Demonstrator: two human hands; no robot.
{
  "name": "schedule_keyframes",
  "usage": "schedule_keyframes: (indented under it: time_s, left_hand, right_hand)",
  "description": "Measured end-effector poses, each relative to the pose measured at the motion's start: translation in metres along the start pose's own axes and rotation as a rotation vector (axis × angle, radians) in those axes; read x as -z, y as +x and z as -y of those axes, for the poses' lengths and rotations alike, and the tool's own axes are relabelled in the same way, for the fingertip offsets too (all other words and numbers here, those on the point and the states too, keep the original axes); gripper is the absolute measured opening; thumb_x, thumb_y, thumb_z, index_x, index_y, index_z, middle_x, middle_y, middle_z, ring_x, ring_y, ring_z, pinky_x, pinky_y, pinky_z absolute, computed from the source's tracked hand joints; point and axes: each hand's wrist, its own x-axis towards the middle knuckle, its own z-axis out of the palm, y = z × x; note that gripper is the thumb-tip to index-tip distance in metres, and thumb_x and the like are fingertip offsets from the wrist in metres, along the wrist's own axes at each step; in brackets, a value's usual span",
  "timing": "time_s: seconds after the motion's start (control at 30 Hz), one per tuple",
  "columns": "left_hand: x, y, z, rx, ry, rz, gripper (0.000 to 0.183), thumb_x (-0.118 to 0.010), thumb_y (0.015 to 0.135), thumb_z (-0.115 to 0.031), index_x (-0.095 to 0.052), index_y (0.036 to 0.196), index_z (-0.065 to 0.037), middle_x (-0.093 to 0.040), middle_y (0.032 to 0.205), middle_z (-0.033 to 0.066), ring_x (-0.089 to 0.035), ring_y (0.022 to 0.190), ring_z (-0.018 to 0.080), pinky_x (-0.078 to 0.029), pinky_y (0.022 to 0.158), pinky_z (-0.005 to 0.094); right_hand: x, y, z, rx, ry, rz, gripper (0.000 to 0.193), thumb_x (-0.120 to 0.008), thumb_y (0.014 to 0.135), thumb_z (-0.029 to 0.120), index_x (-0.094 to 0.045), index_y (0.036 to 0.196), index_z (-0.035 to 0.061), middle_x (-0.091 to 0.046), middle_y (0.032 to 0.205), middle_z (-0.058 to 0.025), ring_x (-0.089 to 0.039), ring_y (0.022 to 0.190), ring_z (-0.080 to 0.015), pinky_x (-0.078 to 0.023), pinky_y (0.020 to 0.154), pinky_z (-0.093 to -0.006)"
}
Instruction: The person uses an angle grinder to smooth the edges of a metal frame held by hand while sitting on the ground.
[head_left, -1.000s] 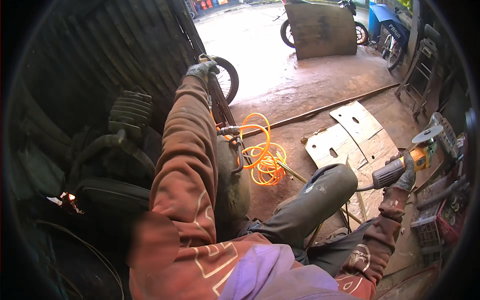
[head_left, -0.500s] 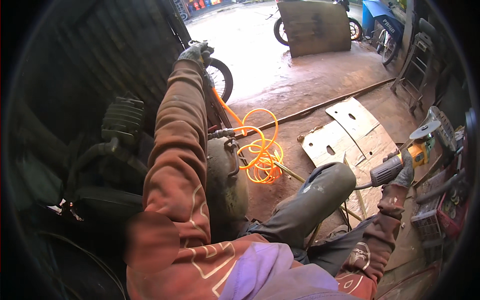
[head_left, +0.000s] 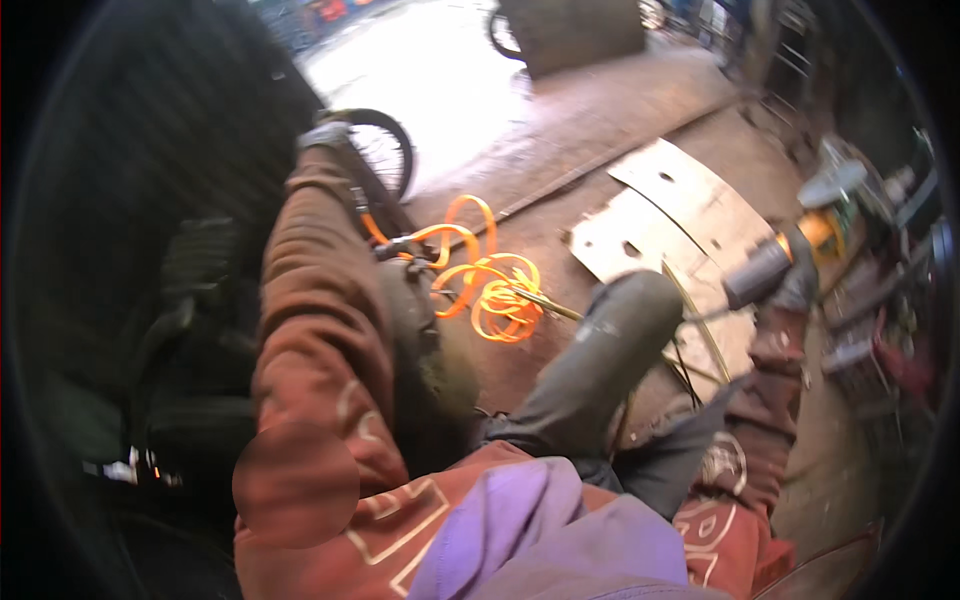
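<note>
A worker in a rust-coloured hooded top sits in a dim workshop with both arms spread wide. The gloved right hand (head_left: 797,268) grips an angle grinder (head_left: 757,274) around its body, the grey housing to the left of the fingers and the yellow head to the right. The grinder's pale disc (head_left: 832,186) stands above and just to the right of that hand. The gloved left hand (head_left: 328,135) reaches far out, beside a spoked wheel (head_left: 385,155) to its right; blur hides its fingers, and whether it grasps anything cannot be told. Below it, an orange hose (head_left: 508,305) lies in loose loops, one length rising toward the hand. A rounded metal tank (head_left: 432,350) stands lower still, beside the left forearm. Left of the right hand, past the worker's bent knee (head_left: 640,300), a pale, holed sheet (head_left: 690,205) lies on the floor (head_left: 560,235). A brown board (head_left: 570,38) stands well beyond both hands.
</note>
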Motion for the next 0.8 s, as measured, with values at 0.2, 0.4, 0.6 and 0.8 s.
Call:
schedule_keyframes:
  time_s: [0.2,0.4,0.6,0.8]
  left_hand:
    - [0.098,-0.014,-0.012,0.385,-0.037,-0.111,0.058,-0.077,0.093,-0.044,-0.071,0.140,-0.010,-0.076,0.130,0.0093,-0.072,0.122,0.0280,-0.054,0.101,0.0500]
    - [0.200,-0.076,-0.128,-0.119,-1.202,-0.484,0.046,-0.081,0.094,-0.037,-0.077,0.129,-0.008,-0.077,0.114,0.0066,-0.073,0.101,0.0214,-0.059,0.081,0.0363]
    - [0.241,-0.158,-0.288,-0.830,-1.149,-0.168,0.042,-0.076,0.101,-0.032,-0.074,0.135,-0.007,-0.077,0.120,0.0042,-0.074,0.107,0.0159,-0.062,0.085,0.0342]
    - [0.241,-0.274,-0.388,-1.242,-1.008,0.049,0.031,-0.075,0.101,-0.018,-0.076,0.128,-0.003,-0.077,0.117,0.0036,-0.070,0.105,0.0116,-0.058,0.090,0.0309]
  right_hand:
    - [-0.003,-0.019,0.000,0.233,0.030,0.040,0.041,-0.083,0.090,0.026,-0.063,0.118,0.0049,-0.071,0.086,-0.0120,-0.073,0.070,-0.0281,-0.065,0.069,-0.0426]
    - [-0.010,-0.036,0.008,0.198,0.174,0.005,0.063,-0.084,0.092,0.051,-0.056,0.126,0.0058,-0.071,0.094,-0.0155,-0.075,0.072,-0.0322,-0.066,0.065,-0.0484]
    - [-0.010,-0.041,0.014,0.130,0.130,0.084,0.063,-0.075,0.099,0.055,-0.060,0.130,0.0036,-0.074,0.101,-0.0164,-0.076,0.074,-0.0311,-0.067,0.066,-0.0472]
    - [-0.017,-0.059,0.029,0.453,0.022,0.168,0.037,-0.081,0.098,0.035,-0.064,0.119,0.0094,-0.071,0.091,-0.0050,-0.069,0.070,-0.0175,-0.060,0.061,-0.0341]
